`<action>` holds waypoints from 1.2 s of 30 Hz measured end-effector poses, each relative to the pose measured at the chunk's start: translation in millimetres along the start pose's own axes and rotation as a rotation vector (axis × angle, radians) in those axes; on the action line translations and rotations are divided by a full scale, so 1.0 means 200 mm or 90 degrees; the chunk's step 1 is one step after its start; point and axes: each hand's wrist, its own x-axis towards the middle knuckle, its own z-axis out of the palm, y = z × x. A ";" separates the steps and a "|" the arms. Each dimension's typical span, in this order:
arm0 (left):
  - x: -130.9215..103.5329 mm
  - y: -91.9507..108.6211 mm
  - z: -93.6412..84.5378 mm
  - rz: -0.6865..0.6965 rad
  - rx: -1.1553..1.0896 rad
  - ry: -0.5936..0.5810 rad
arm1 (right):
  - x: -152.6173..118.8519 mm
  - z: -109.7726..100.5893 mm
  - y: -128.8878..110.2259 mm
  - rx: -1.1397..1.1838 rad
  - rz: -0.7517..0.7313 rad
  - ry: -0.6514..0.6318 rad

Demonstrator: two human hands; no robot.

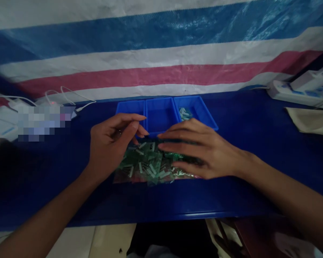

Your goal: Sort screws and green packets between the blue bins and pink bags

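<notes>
My left hand (110, 139) hovers over the left side of a pile, its fingers loosely bent and apart, with nothing visible in them. My right hand (204, 148) is over the pile's right side, palm down, fingers spread and holding nothing I can see. Between and beneath both hands lie several small clear greenish plastic bags (150, 168) with short white strips and small dark pieces inside. Behind them, three blue trays (161, 114) stand side by side. The right-hand tray contains a few small bags with white pieces (184, 113); my fingers partly cover the trays' front edges.
A blue-covered table (102, 200) carries everything. White power strips and cables (83, 106) lie at the left, near a blurred-out patch. At the right are a white power strip (285, 91) and a beige cloth (309, 120). A striped plastic sheet (161, 32) hangs behind.
</notes>
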 end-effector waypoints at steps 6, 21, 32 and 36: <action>0.00 0.00 0.01 0.023 -0.009 -0.003 | 0.04 0.12 -0.14 -0.112 -0.089 0.007; -0.06 -0.01 -0.02 0.351 0.220 -0.080 | 0.04 0.03 -0.16 0.324 0.437 0.341; -0.04 -0.01 -0.01 0.240 0.127 0.018 | 0.00 0.01 -0.16 0.041 0.243 0.239; -0.05 0.00 0.01 0.148 0.035 -0.065 | -0.01 -0.03 -0.16 -0.100 0.190 0.173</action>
